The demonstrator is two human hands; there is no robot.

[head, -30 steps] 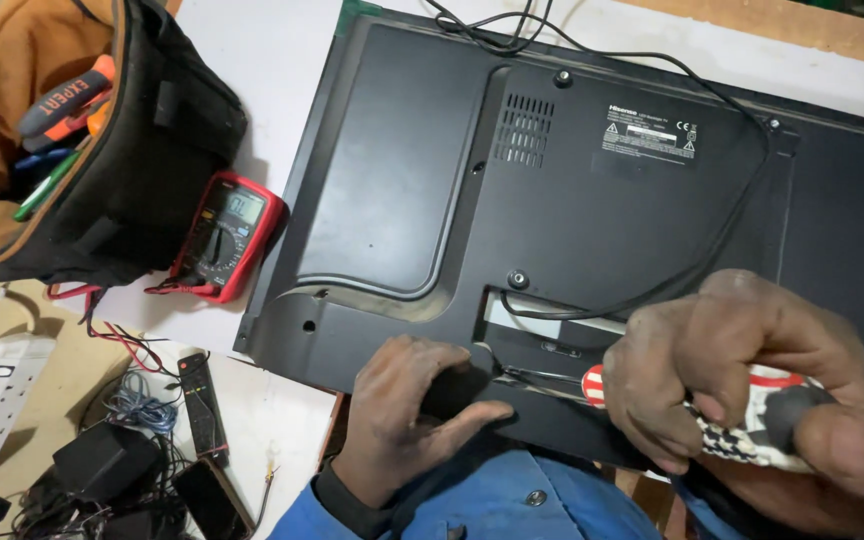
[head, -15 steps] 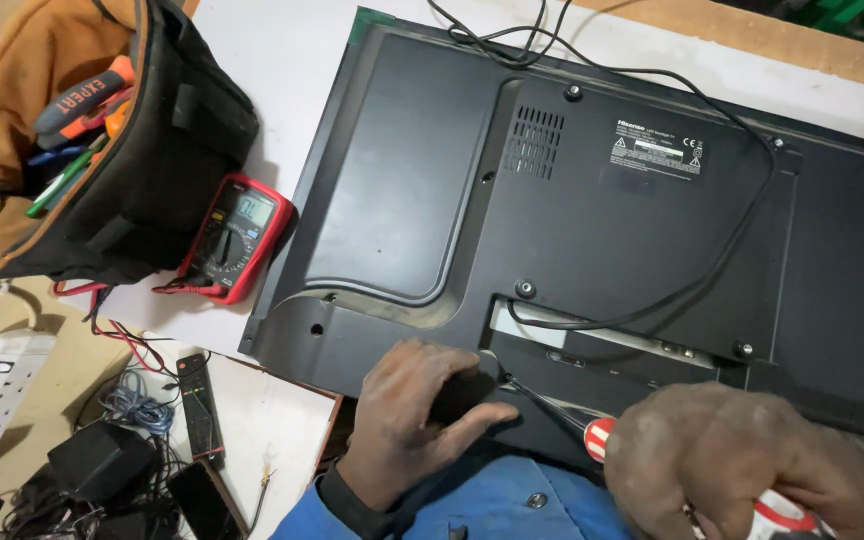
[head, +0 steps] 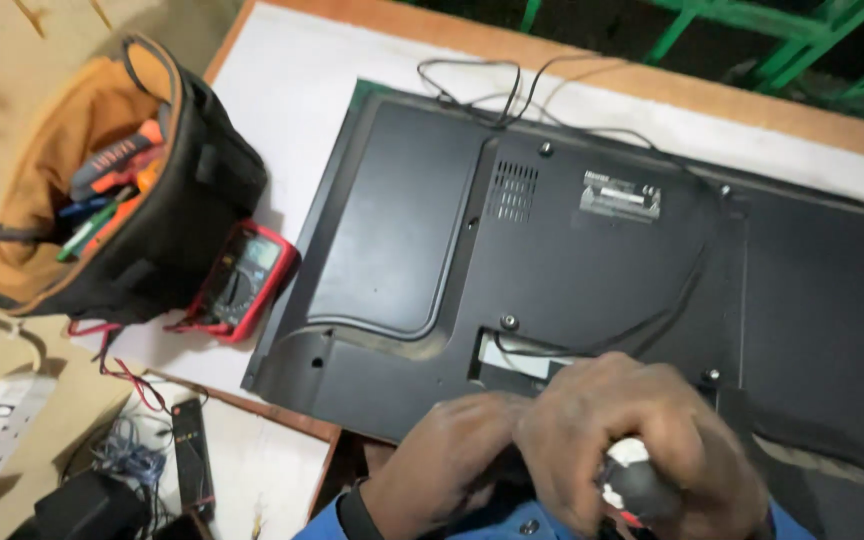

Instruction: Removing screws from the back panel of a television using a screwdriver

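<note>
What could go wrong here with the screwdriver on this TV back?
The right hand grips a screwdriver close to the left hand; a slip might jab it. The black cable draped across the television back cover could snag. The multimeter lies against the set's edge and could get knocked.

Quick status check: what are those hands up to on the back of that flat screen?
Right hand gripping red-and-white screwdriver handle. Left hand steadying at black plastic TV back panel lower edge. Black cable lies nearby.
</note>
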